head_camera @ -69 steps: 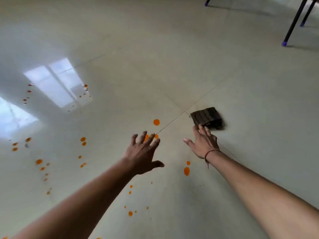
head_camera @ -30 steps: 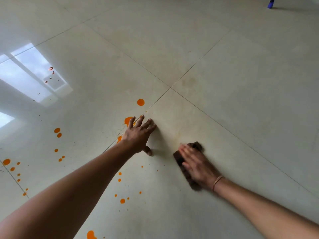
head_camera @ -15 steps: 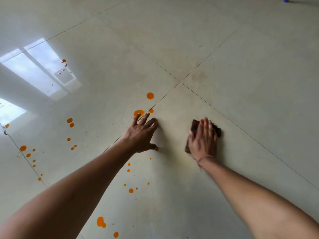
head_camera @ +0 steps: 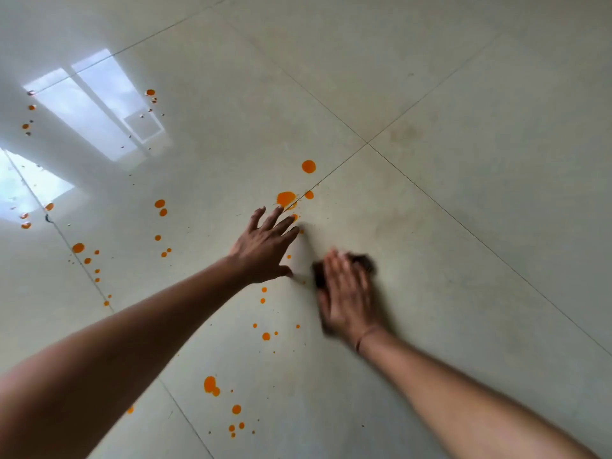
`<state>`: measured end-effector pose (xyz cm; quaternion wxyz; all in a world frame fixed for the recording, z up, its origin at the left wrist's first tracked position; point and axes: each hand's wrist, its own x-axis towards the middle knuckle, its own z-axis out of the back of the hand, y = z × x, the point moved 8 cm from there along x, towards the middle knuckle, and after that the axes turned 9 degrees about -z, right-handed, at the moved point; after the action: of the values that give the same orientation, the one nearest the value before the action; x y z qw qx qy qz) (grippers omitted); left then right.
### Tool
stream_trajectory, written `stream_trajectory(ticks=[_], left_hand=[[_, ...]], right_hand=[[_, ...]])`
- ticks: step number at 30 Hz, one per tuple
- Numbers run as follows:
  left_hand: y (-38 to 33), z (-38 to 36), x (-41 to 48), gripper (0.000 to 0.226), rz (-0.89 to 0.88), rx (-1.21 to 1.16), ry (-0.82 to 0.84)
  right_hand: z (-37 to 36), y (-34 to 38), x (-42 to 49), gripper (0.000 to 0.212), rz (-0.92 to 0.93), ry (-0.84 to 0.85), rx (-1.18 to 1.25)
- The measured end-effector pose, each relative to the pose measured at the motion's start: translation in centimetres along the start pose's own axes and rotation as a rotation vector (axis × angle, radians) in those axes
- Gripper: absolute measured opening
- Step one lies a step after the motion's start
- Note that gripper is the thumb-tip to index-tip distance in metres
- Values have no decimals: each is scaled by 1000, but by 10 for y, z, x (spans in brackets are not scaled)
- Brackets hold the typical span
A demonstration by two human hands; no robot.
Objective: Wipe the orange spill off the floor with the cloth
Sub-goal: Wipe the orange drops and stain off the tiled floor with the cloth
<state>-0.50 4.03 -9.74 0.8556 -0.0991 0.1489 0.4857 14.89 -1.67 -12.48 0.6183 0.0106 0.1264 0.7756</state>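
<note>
Cloth (head_camera: 364,261) lies flat on the floor (head_camera: 480,210) under your right hand (head_camera: 349,296). It is dark, and only its far edge and a strip at the left side show past your fingers. Your right hand presses down on it with the fingers straight and close together, not curled round it. The hand and cloth are both blurred, so finer detail of the contact is hard to read. A thin band (head_camera: 366,336) circles your right wrist.

Just to the left, your left hand (head_camera: 263,248) is planted palm down on the tile, fingers spread and straight, holding nothing, with the thumb pointing toward the cloth.

Beyond your left fingertips sits the largest blot of the orange spill (head_camera: 286,198), on a grout line (head_camera: 331,175), with two round drops near it. Smaller drops lie between the two hands, more trail below your left forearm toward the bottom of the view, and others are scattered well off to the left. The tile to the right of the cloth shows only a faint smear.

A bright window reflection (head_camera: 99,104) lies on the glossy tiles at the far left.
</note>
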Motion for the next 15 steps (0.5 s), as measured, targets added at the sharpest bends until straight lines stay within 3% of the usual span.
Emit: stream_trajectory(ticks=[3, 6, 7, 9, 11, 15], left_hand=[[22, -10, -46, 98, 85, -57, -37], [40, -32, -87, 114, 222, -153, 62], [43, -41, -97, 122, 237, -170, 123], [46, -52, -106, 136, 237, -165, 202], [54, -58, -110, 147, 248, -131, 236], [66, -65, -114, 152, 301, -126, 237]], right_hand=[[-6, -5, -58, 68, 357, 167, -107], [11, -43, -53, 70, 279, 133, -143], [9, -30, -54, 71, 287, 140, -99], [-17, 40, -64, 71, 509, 243, -74], [-30, 106, -46, 68, 655, 173, -142], [14, 73, 50, 65, 195, -20, -75]])
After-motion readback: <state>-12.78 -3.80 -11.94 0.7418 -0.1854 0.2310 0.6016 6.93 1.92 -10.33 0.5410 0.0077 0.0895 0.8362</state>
